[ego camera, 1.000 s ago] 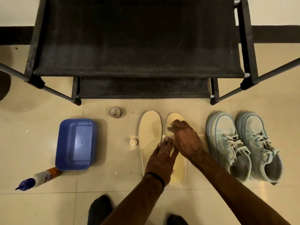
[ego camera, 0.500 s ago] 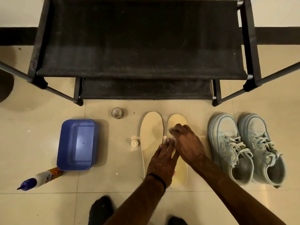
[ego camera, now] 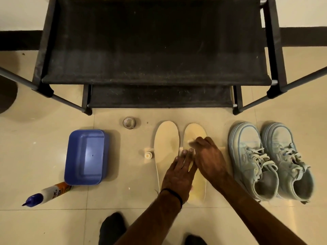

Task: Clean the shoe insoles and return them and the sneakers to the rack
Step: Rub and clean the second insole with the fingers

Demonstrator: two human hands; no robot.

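Note:
Two pale yellow insoles lie side by side on the tiled floor, the left insole (ego camera: 165, 138) and the right insole (ego camera: 194, 130). My left hand (ego camera: 177, 174) rests flat across their middle with fingers spread, holding nothing. My right hand (ego camera: 208, 158) is over the right insole, its fingertips pinched on a small white piece (ego camera: 190, 142) pressed against the forefoot. Two light blue sneakers, one (ego camera: 247, 156) beside the other (ego camera: 286, 156), stand to the right with toes toward the black shoe rack (ego camera: 155, 50), whose shelves hold nothing.
Left of the insoles are a blue plastic tub (ego camera: 85, 156), a white squeeze bottle with a blue cap (ego camera: 47, 193) lying on the floor, a small white cap (ego camera: 148, 154) and a tape roll (ego camera: 129, 122). My dark-socked feet (ego camera: 113, 227) are at the bottom edge.
My right hand has slid a little toward me along the right insole's forefoot. My left hand has stayed flat on the insoles.

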